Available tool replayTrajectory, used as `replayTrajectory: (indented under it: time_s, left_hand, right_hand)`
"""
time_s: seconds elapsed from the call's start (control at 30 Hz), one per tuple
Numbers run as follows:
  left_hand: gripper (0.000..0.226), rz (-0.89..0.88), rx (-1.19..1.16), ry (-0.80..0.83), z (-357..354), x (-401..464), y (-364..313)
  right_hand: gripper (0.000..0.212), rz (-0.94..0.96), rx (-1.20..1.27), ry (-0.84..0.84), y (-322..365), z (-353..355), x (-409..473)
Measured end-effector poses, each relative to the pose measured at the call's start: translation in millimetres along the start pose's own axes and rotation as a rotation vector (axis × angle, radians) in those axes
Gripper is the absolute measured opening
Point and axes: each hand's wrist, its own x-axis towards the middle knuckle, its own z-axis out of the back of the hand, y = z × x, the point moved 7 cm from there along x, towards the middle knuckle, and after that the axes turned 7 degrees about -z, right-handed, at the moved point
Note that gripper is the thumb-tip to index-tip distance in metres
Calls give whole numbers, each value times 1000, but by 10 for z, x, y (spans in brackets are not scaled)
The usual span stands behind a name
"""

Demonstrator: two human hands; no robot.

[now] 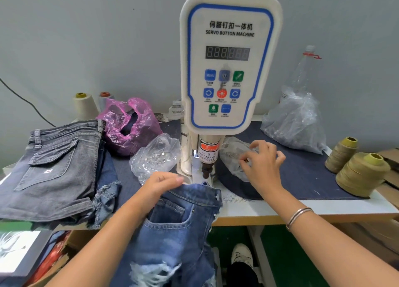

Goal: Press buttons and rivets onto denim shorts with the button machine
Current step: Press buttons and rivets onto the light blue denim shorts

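Blue ripped denim shorts (179, 226) hang over the table's front edge, waistband up by the base of the white servo button machine (228, 66). My left hand (162, 184) pinches the waistband just left of the machine's black press head (206, 171). My right hand (262, 163) is over a clear bag of fasteners (231, 155) right of the machine, thumb and forefinger pinched on a small metal piece.
A stack of grey and blue shorts (54, 168) lies at the left. Another clear bag of metal parts (155, 157), a pink bag (129, 125) and a large clear bag (295, 122) sit around the machine. Thread cones (362, 174) stand at the right.
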Motion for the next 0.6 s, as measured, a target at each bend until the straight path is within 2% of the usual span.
replayTrajectory:
  time_s: [0.03, 0.07, 0.1, 0.17, 0.27, 0.4, 0.5, 0.6]
  left_hand:
    - [49, 11, 14, -104, 135, 24, -13]
    - [46, 22, 0, -194, 272, 36, -19]
    - [40, 22, -12, -224, 373, 40, -46]
    - [43, -3, 50, -160, 483, 58, -82]
    - [56, 35, 466, -92, 591, 135, 10]
    - [45, 101, 1031, -173, 576, 167, 129]
    - [43, 127, 1270, -257, 515, 143, 194]
    - [43, 121, 1399, -243, 433, 167, 226]
  right_hand:
    - [3, 7, 88, -9, 61, 51, -26]
    - [3, -23, 227, 28, 119, 76, -61]
    - [5, -103, 403, 102, 166, 76, -106]
    - [10, -352, 729, 311, 248, -20, -259]
    - [11, -690, 1026, 585, 382, -237, -581]
    - [18, -869, 1266, 764, 597, -343, -779]
    - [16, -986, 1430, 863, 666, -382, -864]
    - [10, -1096, 1553, 970, 714, -388, -948]
